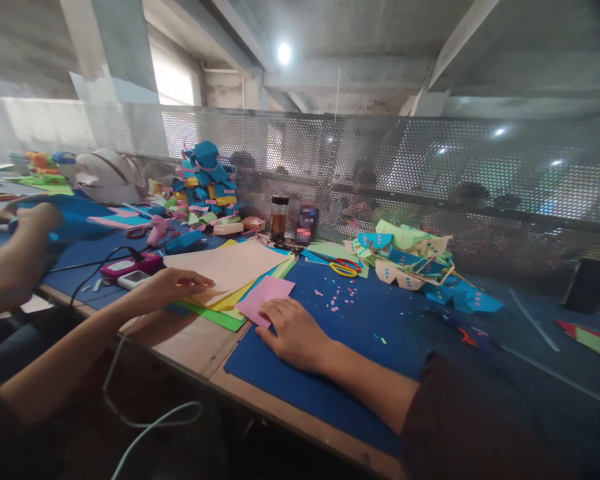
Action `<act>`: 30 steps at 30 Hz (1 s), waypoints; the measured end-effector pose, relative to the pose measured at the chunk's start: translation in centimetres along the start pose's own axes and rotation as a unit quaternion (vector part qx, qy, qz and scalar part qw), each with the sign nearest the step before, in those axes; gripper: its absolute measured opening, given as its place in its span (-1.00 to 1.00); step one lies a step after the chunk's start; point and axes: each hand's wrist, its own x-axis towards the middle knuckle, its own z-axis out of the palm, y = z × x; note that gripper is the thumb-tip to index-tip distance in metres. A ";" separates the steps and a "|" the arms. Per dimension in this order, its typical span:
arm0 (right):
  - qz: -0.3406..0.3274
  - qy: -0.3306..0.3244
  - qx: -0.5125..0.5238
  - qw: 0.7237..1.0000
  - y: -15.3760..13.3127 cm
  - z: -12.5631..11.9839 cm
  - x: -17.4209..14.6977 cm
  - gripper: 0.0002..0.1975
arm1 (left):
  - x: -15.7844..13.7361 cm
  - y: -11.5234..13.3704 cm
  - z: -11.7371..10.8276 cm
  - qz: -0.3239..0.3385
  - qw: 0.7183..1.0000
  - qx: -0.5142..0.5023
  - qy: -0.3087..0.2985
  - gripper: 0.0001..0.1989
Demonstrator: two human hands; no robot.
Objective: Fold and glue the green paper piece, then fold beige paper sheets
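My left hand (pixel 173 290) is at the near edge of a pale pink sheet of paper (pixel 240 263), its fingers closed on the sheet's corner. That sheet tops a fanned stack with yellow paper (pixel 233 300) and green paper (pixel 217 318) showing below. My right hand (pixel 297 333) lies over a smaller pink piece of paper (pixel 270 297), fingertips resting on it and thumb apart. The pink piece overlaps the stack's right side and the blue mat (pixel 300 393).
Yellow-handled scissors (pixel 344 268) and paper scraps (pixel 335 300) lie beyond my right hand. Folded paper pieces (pixel 410 257) are at right, a colourful paper pile (pixel 207 180) at back left. A jar (pixel 279 220) stands before the mesh partition (pixel 380 153). Another person's hand (pixel 40 220) is at left.
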 end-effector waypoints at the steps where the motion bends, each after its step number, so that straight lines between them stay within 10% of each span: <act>1: 0.000 0.000 0.000 1.000 0.0 0.0 0.0 -0.66 | 0.0 0.1 0.0 -0.005 1.000 -0.001 0.012 -0.48; 14: 0.007 0.027 0.021 0.999 0.5 0.4 0.1 -0.71 | 2.7 7.7 3.2 0.080 0.954 -0.022 0.289 -0.70; 25: 0.213 0.180 0.336 0.900 2.2 -0.8 1.0 -0.54 | 1.1 10.8 10.4 0.347 0.909 0.115 0.198 -0.86; 30: 0.260 0.190 0.316 0.892 2.5 -0.5 1.4 -0.82 | 0.7 10.8 10.9 0.437 0.876 0.127 0.158 -0.88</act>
